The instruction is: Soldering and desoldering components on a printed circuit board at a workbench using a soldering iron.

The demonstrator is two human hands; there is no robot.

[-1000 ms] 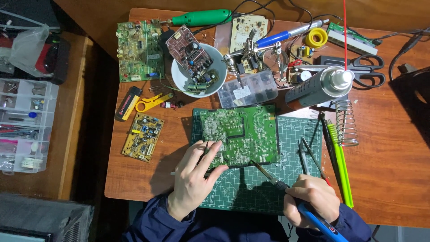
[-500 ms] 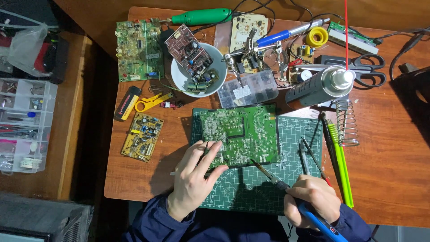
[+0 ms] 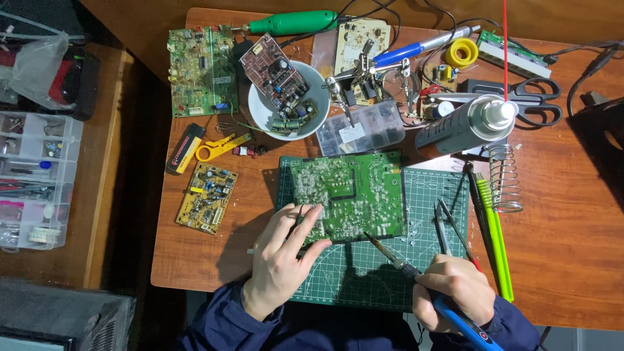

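Green PCB (image 3: 348, 195), solder side up, flat on cutting mat (image 3: 338, 279), upper half of mat. Left hand (image 3: 281, 260) at PCB's near-left corner, fingers (image 3: 305, 224) spread and pressing board edge, gripping nothing. Right hand (image 3: 453, 292) off PCB's near-right corner, fingers wrapped tight round blue-handled soldering iron (image 3: 416, 276); tip just touching or hovering at PCB's near edge, cannot tell which. Vs 1 s ago: practically no change, both hands and tip in same spots, board not shifted. Reads as steady hold on one joint, no repositioning.

Right of PCB: tweezers (image 3: 448, 227) on mat, green pens (image 3: 494, 234), coil iron stand (image 3: 506, 179), spray can (image 3: 465, 127). Beyond PCB: clear parts box (image 3: 364, 127), white bowl (image 3: 260, 110) w/ small board inside, helping-hands clamp (image 3: 367, 71), scissors (image 3: 526, 101). Left of PCB: yellow board (image 3: 206, 198), yellow stripper (image 3: 221, 146), on wood surface (image 3: 565, 260).
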